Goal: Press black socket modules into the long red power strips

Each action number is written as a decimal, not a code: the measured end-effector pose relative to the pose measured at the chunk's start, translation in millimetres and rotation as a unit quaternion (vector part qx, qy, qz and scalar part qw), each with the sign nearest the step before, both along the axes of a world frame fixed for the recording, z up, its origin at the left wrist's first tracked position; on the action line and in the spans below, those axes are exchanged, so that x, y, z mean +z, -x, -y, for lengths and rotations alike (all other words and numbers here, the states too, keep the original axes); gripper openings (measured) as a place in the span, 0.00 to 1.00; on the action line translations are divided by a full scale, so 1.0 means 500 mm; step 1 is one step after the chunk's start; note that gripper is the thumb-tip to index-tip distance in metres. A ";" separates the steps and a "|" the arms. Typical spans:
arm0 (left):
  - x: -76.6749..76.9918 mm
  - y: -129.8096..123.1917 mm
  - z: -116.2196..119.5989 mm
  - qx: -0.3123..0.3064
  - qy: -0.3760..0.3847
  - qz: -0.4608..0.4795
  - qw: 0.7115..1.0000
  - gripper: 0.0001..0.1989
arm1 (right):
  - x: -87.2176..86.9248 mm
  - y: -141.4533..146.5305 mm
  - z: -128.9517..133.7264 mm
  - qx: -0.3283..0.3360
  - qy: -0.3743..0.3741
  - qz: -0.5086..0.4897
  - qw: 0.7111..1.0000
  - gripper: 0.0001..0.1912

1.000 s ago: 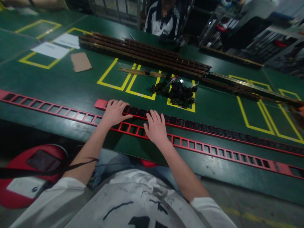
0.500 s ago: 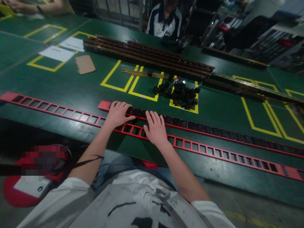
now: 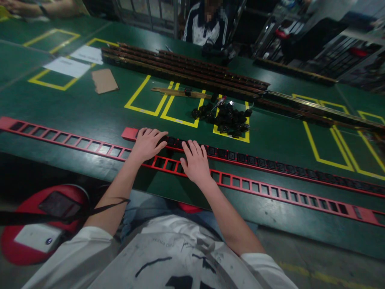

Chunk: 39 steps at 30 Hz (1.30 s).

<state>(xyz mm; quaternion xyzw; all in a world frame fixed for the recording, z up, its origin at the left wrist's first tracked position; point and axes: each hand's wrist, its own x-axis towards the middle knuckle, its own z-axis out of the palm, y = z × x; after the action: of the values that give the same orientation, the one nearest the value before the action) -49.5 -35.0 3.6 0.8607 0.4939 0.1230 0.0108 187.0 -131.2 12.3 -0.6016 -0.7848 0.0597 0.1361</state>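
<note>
A long red strip [image 3: 129, 134] filled with black socket modules [image 3: 231, 155] lies across the green table. Near its left end my left hand [image 3: 148, 145] rests on top, fingers apart. My right hand [image 3: 196, 162] lies on the same strip a little further right, its fingers spread and pointing away from me. Neither hand is closed round anything. Closer to me, a red frame with a row of rectangular openings [image 3: 98, 146] runs nearly parallel and passes under my wrists. The modules beneath my fingers are partly hidden.
A heap of small black parts [image 3: 231, 118] lies beyond the strip. Behind it are long dark rails [image 3: 186, 72], a cardboard piece [image 3: 104, 81] and white papers [image 3: 66, 66]. A person [image 3: 206, 26] sits across the table [image 3: 99, 106]. A red stool [image 3: 25, 208] stands at the left.
The whole view has shifted slightly. My left hand's fingers and thumb have moved a little on the strip; my right hand stays nearly where it was.
</note>
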 end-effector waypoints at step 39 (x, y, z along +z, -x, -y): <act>0.066 -0.002 -0.039 -0.033 0.064 -0.078 0.994 0.14 | -0.004 0.000 0.000 0.004 0.005 0.004 1.000 0.29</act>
<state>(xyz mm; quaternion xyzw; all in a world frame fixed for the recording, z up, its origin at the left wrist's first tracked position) -48.4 -15.5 36.9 0.8810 0.4715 0.0230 0.0318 187.1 -131.1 10.2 -0.5991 -0.7877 0.0621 0.1298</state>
